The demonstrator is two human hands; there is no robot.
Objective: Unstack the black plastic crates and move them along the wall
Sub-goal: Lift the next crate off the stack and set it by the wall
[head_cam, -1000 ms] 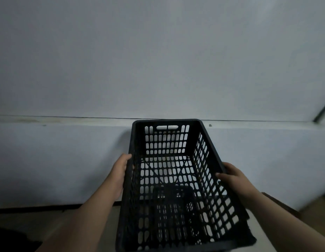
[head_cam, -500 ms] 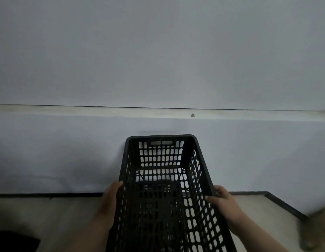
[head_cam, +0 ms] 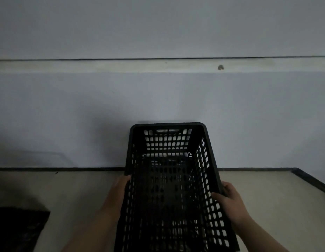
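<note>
Left hand (head_cam: 119, 192) and right hand (head_cam: 229, 200) grip opposite long rims of an empty black perforated plastic crate (head_cam: 171, 188), fingers curled over the edges. Its far end faces the pale grey wall (head_cam: 158, 102), above the beige floor (head_cam: 76, 190).

Both forearms are bare, no sleeves reaching into view; the left hand (head_cam: 119, 190) and right hand (head_cam: 230, 199) wear no gloves.
</note>
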